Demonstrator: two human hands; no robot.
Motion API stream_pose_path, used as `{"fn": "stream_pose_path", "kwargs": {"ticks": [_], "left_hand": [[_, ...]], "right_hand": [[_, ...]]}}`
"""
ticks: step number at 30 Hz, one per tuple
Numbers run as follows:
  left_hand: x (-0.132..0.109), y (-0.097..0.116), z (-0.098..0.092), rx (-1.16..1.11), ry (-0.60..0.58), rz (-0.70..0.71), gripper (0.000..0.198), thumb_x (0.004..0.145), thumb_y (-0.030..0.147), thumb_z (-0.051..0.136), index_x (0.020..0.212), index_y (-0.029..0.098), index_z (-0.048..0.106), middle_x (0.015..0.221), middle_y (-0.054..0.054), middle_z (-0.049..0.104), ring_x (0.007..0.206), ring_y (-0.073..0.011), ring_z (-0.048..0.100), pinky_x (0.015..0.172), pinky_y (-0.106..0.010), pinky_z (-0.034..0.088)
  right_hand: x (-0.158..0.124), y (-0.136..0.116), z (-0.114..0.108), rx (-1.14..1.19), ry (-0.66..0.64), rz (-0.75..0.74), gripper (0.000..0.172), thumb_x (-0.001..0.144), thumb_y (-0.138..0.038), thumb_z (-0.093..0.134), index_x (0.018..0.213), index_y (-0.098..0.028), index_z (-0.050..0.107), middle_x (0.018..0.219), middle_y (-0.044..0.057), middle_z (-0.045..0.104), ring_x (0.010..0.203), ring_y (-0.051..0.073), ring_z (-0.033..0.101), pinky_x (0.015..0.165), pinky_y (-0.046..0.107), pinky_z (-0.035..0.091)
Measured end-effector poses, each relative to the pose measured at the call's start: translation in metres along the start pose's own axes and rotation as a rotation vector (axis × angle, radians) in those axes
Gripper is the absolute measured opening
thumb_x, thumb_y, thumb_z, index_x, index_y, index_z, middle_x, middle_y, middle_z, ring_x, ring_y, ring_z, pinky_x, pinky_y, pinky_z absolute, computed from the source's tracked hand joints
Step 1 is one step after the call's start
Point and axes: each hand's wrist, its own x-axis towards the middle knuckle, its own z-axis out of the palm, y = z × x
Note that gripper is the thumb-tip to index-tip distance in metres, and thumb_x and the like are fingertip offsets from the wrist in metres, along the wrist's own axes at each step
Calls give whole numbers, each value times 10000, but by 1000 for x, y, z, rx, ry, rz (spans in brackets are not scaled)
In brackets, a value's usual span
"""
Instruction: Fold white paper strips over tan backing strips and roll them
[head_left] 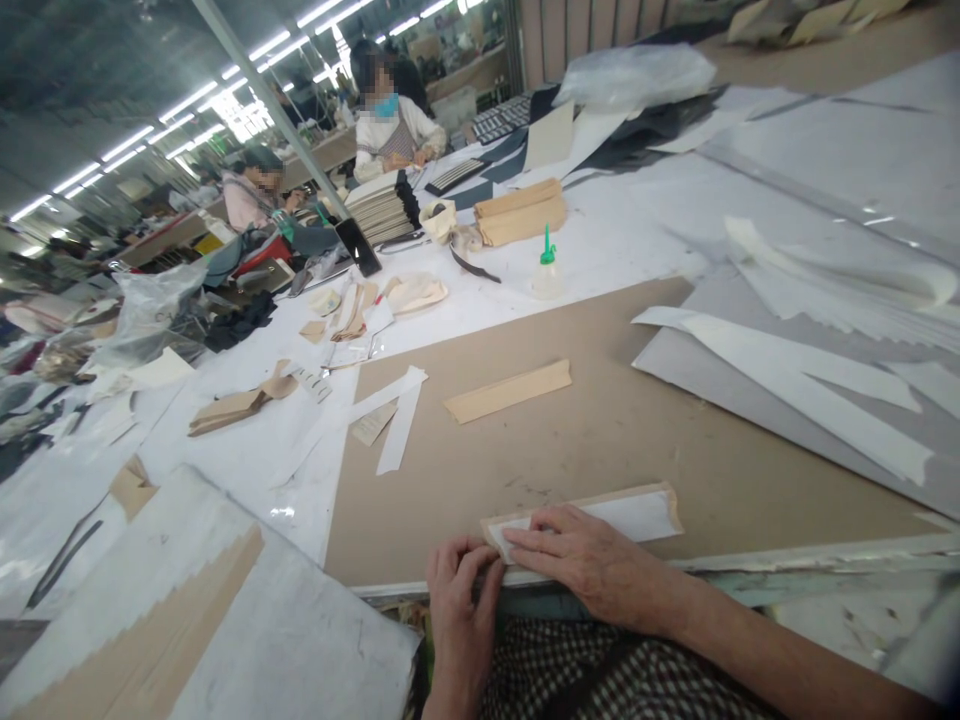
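A tan strip [677, 508] with a white strip [637, 515] laid along it sits near the front edge of the brown board [600, 440]. My right hand [592, 560] rests on the left part of the white strip, fingers stretched out flat and pressing down. At the strip's left end, my left hand [463, 590] is curled, thumb and fingertips closed on the corner. Its palm is hidden. Farther up the board lies another tan strip [510, 390], with narrow white strips [401, 420] to its left.
A glue bottle with green tip [547, 270] stands behind the board. White strips [795, 380] lie on a grey sheet at right. At lower left is a stack of tan pieces [165, 630] on white sheeting. Two co-workers [394, 130] sit farther back, beyond a slanted pole [277, 110].
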Motion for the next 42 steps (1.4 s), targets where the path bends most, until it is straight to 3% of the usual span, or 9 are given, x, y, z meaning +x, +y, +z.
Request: {"fn": "stream_pose_path", "kwargs": {"ticks": [6, 27, 42], "left_hand": [[-5, -8, -2, -31, -17, 99, 213, 945, 184, 601, 1111, 270, 704, 1053, -44, 635, 981, -203, 581, 851, -349, 499], [-7, -14, -7, 170, -122, 289, 386, 965, 93, 489, 1295, 248, 615, 1122, -84, 629, 988, -224, 553, 855, -375, 471], [3, -16, -13, 230, -259, 280, 481, 936, 87, 500, 1348, 323, 578, 1133, -74, 597, 966, -222, 546, 820, -371, 481]], "right_hand": [[0, 5, 5, 10, -26, -30, 489, 891, -68, 525, 1358, -205, 574, 1390, 44, 610, 1165, 241, 513, 994, 396, 439], [0, 5, 6, 30, -29, -12, 524, 902, -65, 520, 1404, -214, 538, 1440, 34, 573, 1176, 238, 482, 1017, 394, 422], [-4, 7, 12, 54, -58, 16, 525, 906, -81, 526, 1412, -222, 537, 1508, 17, 505, 1220, 238, 469, 1058, 410, 412]]}}
